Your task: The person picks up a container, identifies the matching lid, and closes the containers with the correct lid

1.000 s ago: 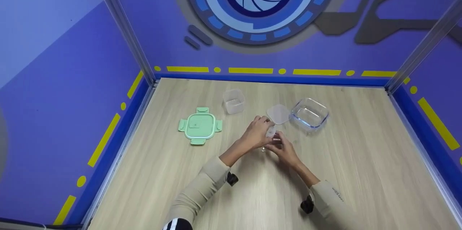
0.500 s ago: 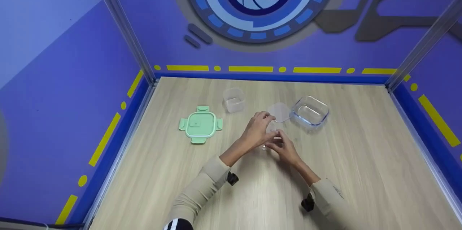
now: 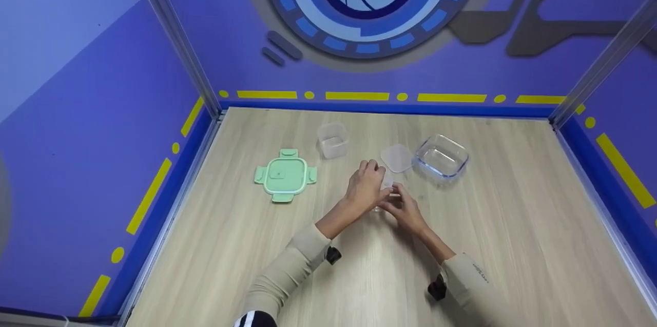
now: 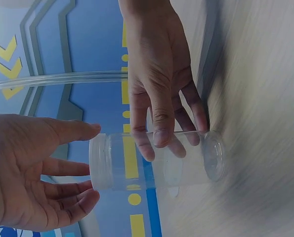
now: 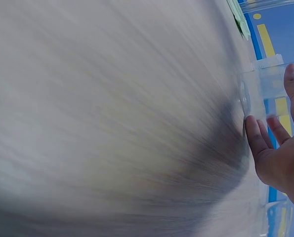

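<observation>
A clear plastic jar (image 4: 191,170) stands upright on the wooden table, capped by a whitish translucent lid (image 4: 100,160). From above, my left hand (image 3: 363,188) grips the lid's edge, thumb on one side and fingers on the other, as the left wrist view shows. Lower down, my right hand (image 3: 406,213) holds the jar's body between thumb and fingers. In the right wrist view, only part of the jar and the right hand (image 5: 280,160) come into sight at the right edge. The hands hide most of the jar in the head view.
Left of the hands lies a green lid (image 3: 286,175) with locking flaps. Behind them stands a translucent tub (image 3: 333,145). A flat translucent lid (image 3: 397,157) lies beside a square glass container (image 3: 442,157) at the right. Blue-purple panels (image 3: 359,75) wall the table.
My left hand opened its fingers a little over the jar's lid, then turned and closed them on it again. My right hand has stayed in place on the jar.
</observation>
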`<state>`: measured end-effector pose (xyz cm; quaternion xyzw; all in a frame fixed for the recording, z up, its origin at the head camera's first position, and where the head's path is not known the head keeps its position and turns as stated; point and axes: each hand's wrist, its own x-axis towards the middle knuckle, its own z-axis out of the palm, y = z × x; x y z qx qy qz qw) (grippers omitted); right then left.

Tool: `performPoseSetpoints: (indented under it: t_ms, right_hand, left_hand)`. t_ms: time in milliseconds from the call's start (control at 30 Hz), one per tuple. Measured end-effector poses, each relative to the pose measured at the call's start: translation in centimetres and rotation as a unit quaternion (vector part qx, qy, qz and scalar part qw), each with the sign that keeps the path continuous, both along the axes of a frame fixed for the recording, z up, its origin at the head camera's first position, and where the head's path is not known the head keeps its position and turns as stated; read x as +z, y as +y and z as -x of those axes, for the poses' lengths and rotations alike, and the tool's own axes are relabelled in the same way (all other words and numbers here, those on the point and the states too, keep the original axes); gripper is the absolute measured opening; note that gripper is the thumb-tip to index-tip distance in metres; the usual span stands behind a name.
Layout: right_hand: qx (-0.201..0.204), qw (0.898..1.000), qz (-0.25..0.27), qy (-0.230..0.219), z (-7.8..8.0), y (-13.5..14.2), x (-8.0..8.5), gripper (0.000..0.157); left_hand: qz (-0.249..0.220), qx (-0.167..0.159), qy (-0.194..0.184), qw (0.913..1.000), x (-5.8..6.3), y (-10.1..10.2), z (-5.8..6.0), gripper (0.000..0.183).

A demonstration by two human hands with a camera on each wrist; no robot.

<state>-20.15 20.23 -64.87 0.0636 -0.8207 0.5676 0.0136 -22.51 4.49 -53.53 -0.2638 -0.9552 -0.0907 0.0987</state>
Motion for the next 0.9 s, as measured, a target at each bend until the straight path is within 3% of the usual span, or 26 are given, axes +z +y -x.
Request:
performPoseSetpoints:
  t_ms: [267,467,733,900]
  right_hand:
    - [-0.004,1.000,0.011,-0.005,-0.1,-0.1,-0.1,0.054]
    - [0.000,1.000,0.015,0.008,0.0,-0.1,-0.2,0.053]
    - [-0.005,1.000,0.020,0.000,0.0,-0.3,-0.2,0.053]
    - [-0.015,0.999,0.028,0.009,0.0,-0.4,-0.3,0.053]
  left_hand:
    - [0.022,-0.021,-0.029,0.9991,0.4,-0.2,0.2,0.044]
    - [0.032,-0.059,-0.046,0.9967,1.0,-0.6,0.6,0.043]
    - [0.005,-0.102,-0.090,0.9908,1.5,-1.1,1.1,0.042]
    - [-0.017,-0.114,-0.086,0.9896,1.4,-1.0,1.0,0.040]
